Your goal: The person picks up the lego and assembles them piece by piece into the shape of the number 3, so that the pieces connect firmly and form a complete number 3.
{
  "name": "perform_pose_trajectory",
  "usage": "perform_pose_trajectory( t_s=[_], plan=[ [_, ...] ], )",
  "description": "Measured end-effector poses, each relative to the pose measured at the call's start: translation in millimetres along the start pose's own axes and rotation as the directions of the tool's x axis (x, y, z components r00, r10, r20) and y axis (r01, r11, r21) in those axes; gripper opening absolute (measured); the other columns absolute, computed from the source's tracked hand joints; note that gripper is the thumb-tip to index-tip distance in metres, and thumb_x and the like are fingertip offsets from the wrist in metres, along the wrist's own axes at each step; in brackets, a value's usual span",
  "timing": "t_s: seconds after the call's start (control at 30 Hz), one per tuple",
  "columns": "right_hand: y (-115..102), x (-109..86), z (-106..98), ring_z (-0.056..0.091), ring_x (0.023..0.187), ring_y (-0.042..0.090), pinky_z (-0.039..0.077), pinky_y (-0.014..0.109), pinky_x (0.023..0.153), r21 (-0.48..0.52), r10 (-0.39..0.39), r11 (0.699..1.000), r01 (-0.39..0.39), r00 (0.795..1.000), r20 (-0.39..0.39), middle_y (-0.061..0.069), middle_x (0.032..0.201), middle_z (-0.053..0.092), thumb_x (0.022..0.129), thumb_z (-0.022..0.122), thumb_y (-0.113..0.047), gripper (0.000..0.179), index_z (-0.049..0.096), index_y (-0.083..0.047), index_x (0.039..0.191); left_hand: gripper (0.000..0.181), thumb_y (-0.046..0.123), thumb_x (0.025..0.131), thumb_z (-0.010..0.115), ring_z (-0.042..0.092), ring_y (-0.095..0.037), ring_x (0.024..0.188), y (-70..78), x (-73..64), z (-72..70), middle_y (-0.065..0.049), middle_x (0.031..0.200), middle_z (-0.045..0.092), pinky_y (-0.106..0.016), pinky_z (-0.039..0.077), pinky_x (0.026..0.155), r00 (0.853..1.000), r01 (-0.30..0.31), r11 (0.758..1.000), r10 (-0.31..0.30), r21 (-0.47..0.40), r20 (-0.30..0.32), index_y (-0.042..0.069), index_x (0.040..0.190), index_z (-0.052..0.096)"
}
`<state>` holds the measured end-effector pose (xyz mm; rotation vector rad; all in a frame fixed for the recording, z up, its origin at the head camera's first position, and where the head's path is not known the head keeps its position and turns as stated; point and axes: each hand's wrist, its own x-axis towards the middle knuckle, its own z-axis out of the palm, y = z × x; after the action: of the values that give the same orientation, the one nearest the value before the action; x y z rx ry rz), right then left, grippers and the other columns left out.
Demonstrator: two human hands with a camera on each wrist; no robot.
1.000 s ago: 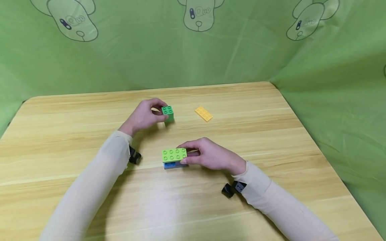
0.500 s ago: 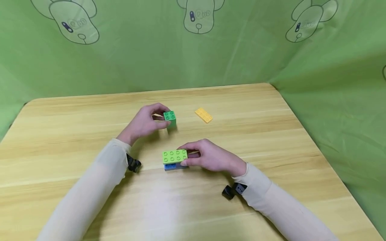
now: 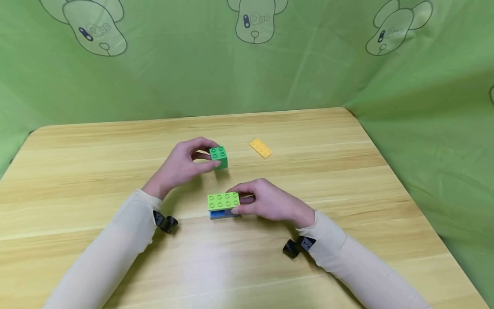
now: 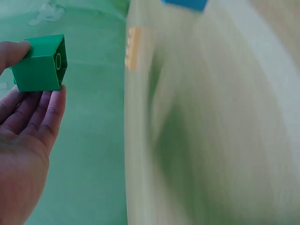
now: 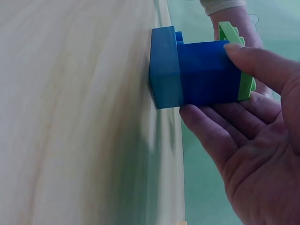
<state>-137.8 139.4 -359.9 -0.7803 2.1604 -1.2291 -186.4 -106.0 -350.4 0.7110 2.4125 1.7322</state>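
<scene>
My left hand (image 3: 183,162) pinches a green toy brick (image 3: 218,158) with several studs on top, between thumb and fingers. The left wrist view shows that brick's hollow underside and a gap between it and the table. Nearer to me, my right hand (image 3: 270,201) grips the right end of a stack of bricks. On top of the stack is a lime-green studded plate (image 3: 223,201). In the right wrist view a dark blue block (image 5: 208,72) sits under the plate, thumb and fingers about it, and a lighter blue brick (image 5: 165,68) forms the base, at the table surface.
A flat yellow-orange studded plate (image 3: 260,148) lies on the wooden table (image 3: 328,171), right of the green brick. Green cloth (image 3: 173,77) with printed animal heads hangs behind the table and along its sides. Small black devices (image 3: 166,221) are strapped at both wrists.
My left hand has brought the green brick toward me and slightly right, closer to the stack. My right hand and the stack stay nearly still.
</scene>
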Motion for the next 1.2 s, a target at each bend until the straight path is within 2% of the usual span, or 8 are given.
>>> perform_pose_trajectory(
  t_s=[0.23,0.43,0.53,0.73,0.93,1.2],
  plan=[
    [-3.4,0.5,0.1,0.067,0.099,0.014,0.055,0.027,0.083,0.029,0.025,0.999,-0.025,1.0,-0.008,0.003,0.111,0.069,0.088,0.076,-0.011,0.039,0.065,-0.002,0.124,0.037,0.012,0.083,0.08,0.064,-0.022,0.096,14.9,-8.3,6.1,-0.007,0.108,0.066,-0.045,0.051,0.092,0.999,-0.041,0.998,0.041,-0.055,-0.002,0.002,0.116,0.066],
    [-3.4,1.3,2.1,0.067,0.101,0.016,0.055,0.027,0.083,0.059,0.031,0.998,-0.03,1.0,-0.006,0.006,0.111,0.069,0.087,0.076,-0.009,0.041,0.063,0.001,0.125,0.036,0.011,0.083,0.08,0.064,-0.022,0.096,22.5,-18.3,11.2,-0.006,0.109,0.066,-0.047,0.05,0.093,0.998,-0.064,0.994,0.066,-0.092,0.02,0.003,0.116,0.066],
    [-2.9,1.6,2.9,0.067,0.1,0.018,0.055,0.028,0.083,0.072,0.033,0.997,-0.033,0.999,-0.006,0.007,0.111,0.069,0.087,0.076,-0.008,0.04,0.063,0.002,0.123,0.035,0.011,0.083,0.08,0.064,-0.021,0.097,25.0,-23.6,13.6,-0.004,0.109,0.066,-0.046,0.05,0.093,0.996,-0.081,0.993,0.084,-0.09,0.031,0.005,0.115,0.067],
    [-1.1,0.8,4.2,0.067,0.103,0.018,0.055,0.028,0.084,0.098,0.022,0.995,-0.023,1.0,0.008,0.009,0.114,0.069,0.087,0.075,-0.005,0.04,0.062,0.004,0.124,0.034,0.01,0.082,0.081,0.063,-0.02,0.098,28.1,-32.2,17.1,0.0,0.109,0.066,-0.035,0.051,0.092,0.991,-0.129,0.99,0.131,-0.052,0.039,0.007,0.113,0.068],
    [0.5,0.1,4.3,0.065,0.106,0.02,0.054,0.028,0.086,0.14,0.027,0.99,-0.028,1.0,0.008,0.014,0.118,0.067,0.086,0.075,-0.002,0.044,0.06,0.006,0.127,0.033,0.008,0.082,0.081,0.063,-0.017,0.099,31.0,-36.7,21.5,0.002,0.108,0.066,-0.033,0.052,0.089,0.978,-0.191,0.981,0.193,-0.032,0.075,0.007,0.112,0.068],
    [2.8,1.9,3.8,0.066,0.105,0.02,0.054,0.03,0.085,0.162,0.014,0.987,-0.013,1.0,0.0,0.01,0.114,0.068,0.085,0.076,-0.001,0.039,0.063,0.005,0.122,0.032,0.009,0.081,0.082,0.063,-0.014,0.097,36.6,-43.3,25.1,0.005,0.105,0.066,-0.032,0.053,0.088,0.952,-0.288,0.957,0.282,0.04,0.12,0.009,0.11,0.068]
  ],
)
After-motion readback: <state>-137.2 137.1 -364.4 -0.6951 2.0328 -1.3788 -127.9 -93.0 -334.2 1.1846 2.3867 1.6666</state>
